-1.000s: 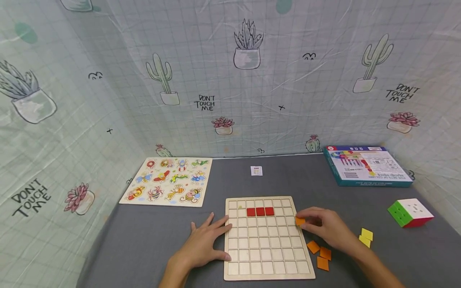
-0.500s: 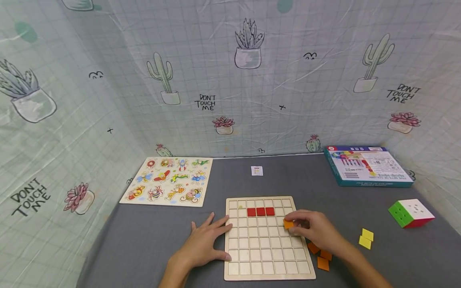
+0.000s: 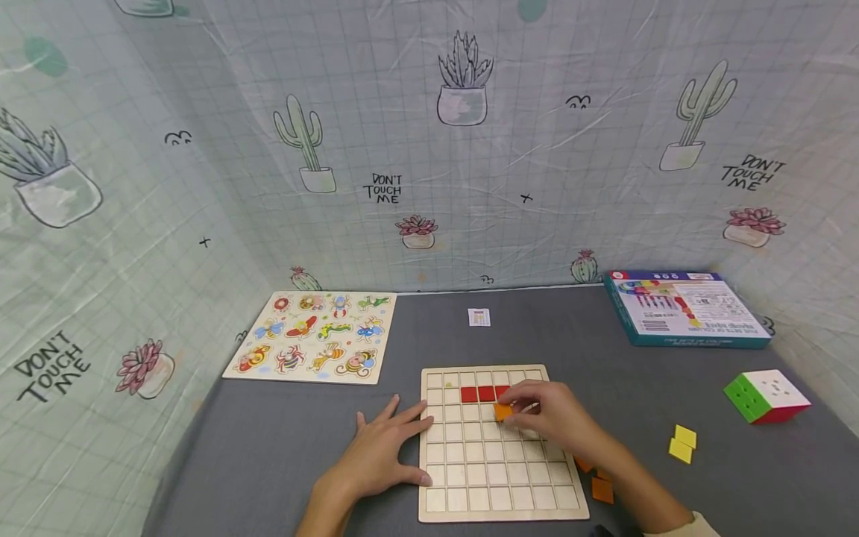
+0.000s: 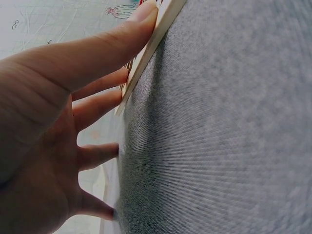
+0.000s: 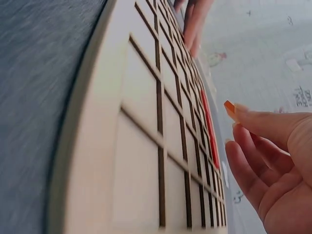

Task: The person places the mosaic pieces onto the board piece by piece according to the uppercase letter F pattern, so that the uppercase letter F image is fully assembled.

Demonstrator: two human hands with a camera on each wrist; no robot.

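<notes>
A wooden grid board (image 3: 499,473) lies on the dark cloth, with three red square tiles (image 3: 478,394) side by side in its second row from the back. My right hand (image 3: 553,414) pinches an orange square tile (image 3: 502,412) between thumb and fingertips, just in front of the rightmost red tile. In the right wrist view that orange tile (image 5: 229,107) shows edge-on, apart from the board. My left hand (image 3: 379,455) rests spread at the board's left edge; its thumb (image 4: 139,22) and some fingertips touch the rim. Several more orange tiles (image 3: 602,490) lie beside the board, partly hidden by the right forearm.
Two yellow tiles (image 3: 681,445) and a puzzle cube (image 3: 766,397) lie to the right. At the back right is a flat game box (image 3: 687,309). An insect picture board (image 3: 312,339) lies back left, and a small printed card (image 3: 479,318) sits behind the grid.
My right hand has carried the orange tile leftward from the board's right edge to in front of the red tiles. The left hand has stayed in place.
</notes>
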